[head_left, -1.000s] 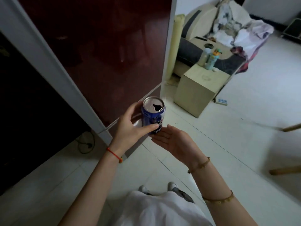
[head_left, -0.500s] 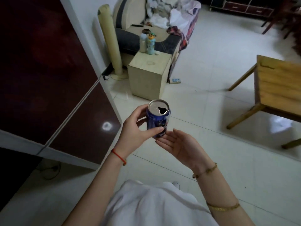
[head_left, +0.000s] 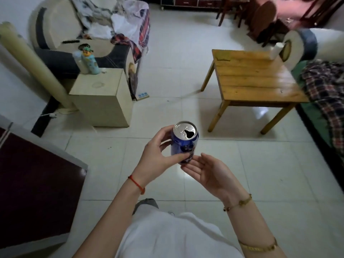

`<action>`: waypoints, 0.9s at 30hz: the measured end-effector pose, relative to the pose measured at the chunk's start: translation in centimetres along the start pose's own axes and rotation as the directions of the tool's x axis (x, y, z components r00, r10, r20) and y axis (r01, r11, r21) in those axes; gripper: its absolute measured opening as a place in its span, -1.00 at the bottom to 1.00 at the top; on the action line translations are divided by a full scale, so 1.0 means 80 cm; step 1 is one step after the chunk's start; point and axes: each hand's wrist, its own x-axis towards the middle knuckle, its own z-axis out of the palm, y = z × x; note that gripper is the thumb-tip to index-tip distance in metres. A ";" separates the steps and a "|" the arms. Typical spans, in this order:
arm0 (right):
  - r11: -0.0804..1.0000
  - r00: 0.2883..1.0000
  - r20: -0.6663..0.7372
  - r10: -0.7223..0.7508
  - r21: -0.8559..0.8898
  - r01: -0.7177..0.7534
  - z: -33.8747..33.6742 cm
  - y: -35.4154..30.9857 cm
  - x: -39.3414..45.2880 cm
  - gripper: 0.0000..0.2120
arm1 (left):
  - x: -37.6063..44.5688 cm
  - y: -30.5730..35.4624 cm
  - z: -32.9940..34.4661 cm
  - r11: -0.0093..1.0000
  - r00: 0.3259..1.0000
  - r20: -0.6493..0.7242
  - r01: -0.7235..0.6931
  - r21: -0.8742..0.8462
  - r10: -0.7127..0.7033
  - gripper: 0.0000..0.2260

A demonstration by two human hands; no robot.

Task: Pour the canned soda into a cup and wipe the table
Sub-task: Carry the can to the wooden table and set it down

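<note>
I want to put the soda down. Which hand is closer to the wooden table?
Right. The right hand is open under the soda can, on the side toward the wooden table. The left hand grips the can's far side.

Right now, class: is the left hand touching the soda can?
Touching. The head view shows the left hand wrapped round the upright soda can, thumb across its front and fingers behind; the right hand lies open beside its base.

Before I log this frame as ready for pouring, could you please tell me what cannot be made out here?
Head view only:
- How much soda remains: the can has an open mouth that shows only darkness.
- The can's base: hidden behind the left hand and right hand.
- Its label: blurred and partly covered by the fingers.
- Whether the white cylinder on the wooden table is a cup: too small.
</note>
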 end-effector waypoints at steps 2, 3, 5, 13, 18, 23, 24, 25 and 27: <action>0.998 1.000 -0.020 -0.024 0.055 0.025 -0.022 -0.021 0.002 -0.62 | 0.025 0.004 0.025 1.000 0.998 0.063 -0.001 0.002 0.001 -0.41; 0.996 0.999 -0.029 -0.034 0.086 0.036 -0.032 -0.031 0.003 -0.61 | 0.037 0.007 0.036 1.000 0.996 0.091 -0.004 0.002 0.003 -0.41; 0.988 0.997 -0.051 -0.052 0.144 0.058 -0.050 -0.050 0.007 -0.61 | 0.063 0.012 0.059 1.000 0.989 0.146 -0.008 0.005 0.007 -0.42; 0.951 0.983 -0.130 -0.129 0.265 0.160 -0.115 -0.144 0.030 -0.61 | 0.181 0.021 0.152 0.998 0.949 0.312 -0.047 0.041 0.032 -0.42; 0.927 0.965 -0.202 -0.169 0.302 0.225 -0.155 -0.237 0.056 -0.61 | 0.281 0.031 0.222 0.995 0.918 0.393 -0.075 0.062 0.045 -0.39; 0.900 0.940 -0.260 -0.221 0.317 0.299 -0.196 -0.346 0.082 -0.61 | 0.387 0.058 0.298 0.993 0.885 0.460 -0.104 0.048 0.070 -0.38; 0.894 0.934 -0.273 -0.230 0.319 0.313 -0.204 -0.367 0.087 -0.61 | 0.407 0.062 0.313 0.993 0.877 0.474 -0.108 0.041 0.076 -0.38; 0.889 0.929 -0.287 -0.236 0.323 0.326 -0.213 -0.386 0.092 -0.61 | 0.425 0.066 0.328 0.993 0.870 0.486 -0.110 0.032 0.081 -0.38; 0.874 0.919 -0.310 -0.243 0.341 0.347 -0.230 -0.420 0.102 -0.62 | 0.461 0.071 0.356 0.993 0.854 0.512 -0.120 0.022 0.091 -0.39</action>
